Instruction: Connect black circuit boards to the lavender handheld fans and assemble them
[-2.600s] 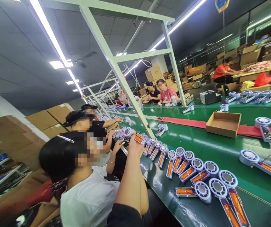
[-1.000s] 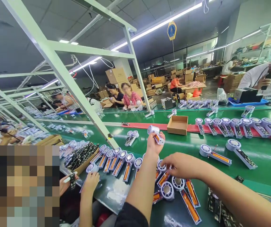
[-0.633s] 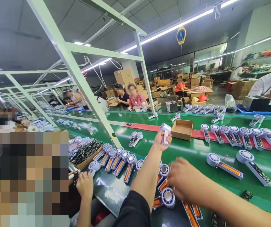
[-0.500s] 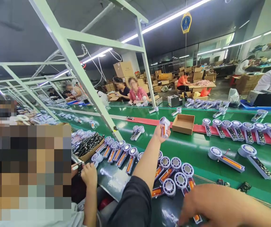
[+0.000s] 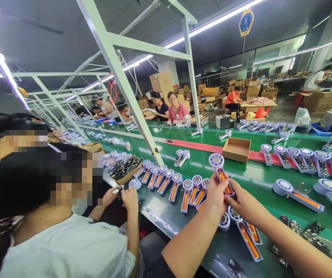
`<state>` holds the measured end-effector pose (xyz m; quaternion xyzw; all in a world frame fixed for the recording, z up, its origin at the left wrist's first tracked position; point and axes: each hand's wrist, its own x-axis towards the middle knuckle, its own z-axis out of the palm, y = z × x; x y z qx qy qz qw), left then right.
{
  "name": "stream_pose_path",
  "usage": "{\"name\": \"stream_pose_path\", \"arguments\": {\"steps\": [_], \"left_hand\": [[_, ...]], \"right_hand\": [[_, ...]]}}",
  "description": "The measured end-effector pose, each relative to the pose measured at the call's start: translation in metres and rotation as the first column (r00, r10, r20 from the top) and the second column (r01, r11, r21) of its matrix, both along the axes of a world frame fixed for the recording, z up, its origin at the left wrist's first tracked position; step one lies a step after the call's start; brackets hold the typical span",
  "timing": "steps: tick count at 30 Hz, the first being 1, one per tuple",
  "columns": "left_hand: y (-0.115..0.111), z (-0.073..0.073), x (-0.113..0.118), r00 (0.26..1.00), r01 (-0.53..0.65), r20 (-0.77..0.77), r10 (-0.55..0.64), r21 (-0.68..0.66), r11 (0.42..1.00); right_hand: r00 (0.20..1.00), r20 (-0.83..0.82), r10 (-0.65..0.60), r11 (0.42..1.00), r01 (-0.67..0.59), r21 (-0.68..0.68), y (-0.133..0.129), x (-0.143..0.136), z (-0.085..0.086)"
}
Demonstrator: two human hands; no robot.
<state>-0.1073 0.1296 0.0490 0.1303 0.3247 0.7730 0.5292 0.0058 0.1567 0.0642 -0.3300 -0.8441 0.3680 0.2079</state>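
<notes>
The green counter (image 5: 241,181) is taken as landmark. Near its front edge, a row of fan units (image 5: 166,181) is laid. The raised fan unit (image 5: 222,173), held out alone in the left hand (image 5: 216,195) half a second ago, has been brought down and is now met by the right hand (image 5: 242,202), so two-handed handling seems started. Both grips are clamped on its orange handle, arms stretched forward.

Handheld fan half-shell (image 5: 221,172), white round grille head at the top, long open handle with an orange battery showing inside, held upright and slightly tilted above the green belt, gripped at the handle's lower end, in the near middle of the scene
</notes>
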Motion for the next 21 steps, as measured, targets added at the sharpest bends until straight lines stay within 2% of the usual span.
{"name": "stream_pose_path", "arguments": {"steps": [1, 3, 4, 6, 8, 9, 10, 12, 13, 16, 17, 19, 21], "left_hand": [[-0.017, -0.002, 0.002, 1.0, 0.007, -0.012, -0.007, 0.031, 0.999], [-0.049, -0.009, -0.007, 0.998, 0.062, -0.036, -0.059, 0.086, 0.994], [-0.064, -0.015, -0.017, 0.995, 0.096, -0.051, -0.092, 0.085, 0.992], [-0.091, -0.03, -0.045, 0.986, 0.133, -0.102, -0.129, 0.032, 0.991], [-0.111, -0.047, -0.076, 0.983, 0.065, -0.172, -0.068, -0.022, 0.998], [-0.118, -0.054, -0.089, 0.98, -0.024, -0.201, 0.016, -0.038, 0.999], [-0.122, -0.059, -0.101, 0.968, -0.126, -0.224, 0.112, -0.05, 0.991], [-0.117, -0.061, -0.117, 0.935, -0.273, -0.255, 0.246, -0.079, 0.959], [-0.108, -0.058, -0.12, 0.933, -0.282, -0.26, 0.248, -0.101, 0.954], [-0.066, -0.046, -0.119, 0.967, -0.161, -0.222, 0.123, -0.162, 0.974], [-0.052, -0.043, -0.117, 0.969, -0.154, -0.221, 0.115, -0.168, 0.974], [-0.032, -0.036, -0.116, 0.953, -0.182, -0.277, 0.126, -0.187, 0.965], [-0.03, -0.027, -0.125, 0.923, -0.146, -0.384, 0.036, -0.262, 0.954]], "right_hand": [[0.999, -0.04, 0.022, 0.998, -0.024, -0.05, -0.006, -0.003, -0.001], [0.986, -0.164, -0.003, 0.968, -0.038, -0.248, -0.014, -0.003, -0.004], [0.974, -0.22, -0.059, 0.922, -0.032, -0.387, -0.016, -0.001, -0.006], [0.936, -0.273, -0.224, 0.765, -0.005, -0.645, -0.012, 0.002, -0.01], [0.901, -0.255, -0.352, 0.616, 0.018, -0.787, -0.001, 0.001, -0.011], [0.896, -0.237, -0.376, 0.573, 0.024, -0.819, 0.007, -0.004, -0.01], [0.899, -0.222, -0.377, 0.555, 0.027, -0.831, 0.014, -0.01, -0.009], [0.924, -0.203, -0.323, 0.579, 0.024, -0.815, 0.027, -0.031, -0.007], [0.943, -0.197, -0.267, 0.61, 0.007, -0.793, 0.03, -0.045, -0.008], [0.975, -0.218, -0.048, 0.714, -0.119, -0.69, 0.03, -0.088, -0.019], [0.97, -0.241, -0.002, 0.74, -0.161, -0.653, 0.03, -0.101, -0.024], [0.968, -0.249, -0.011, 0.746, -0.158, -0.647, 0.038, -0.125, -0.033], [0.973, -0.197, -0.121, 0.744, -0.042, -0.667, 0.065, -0.145, -0.036]]}}
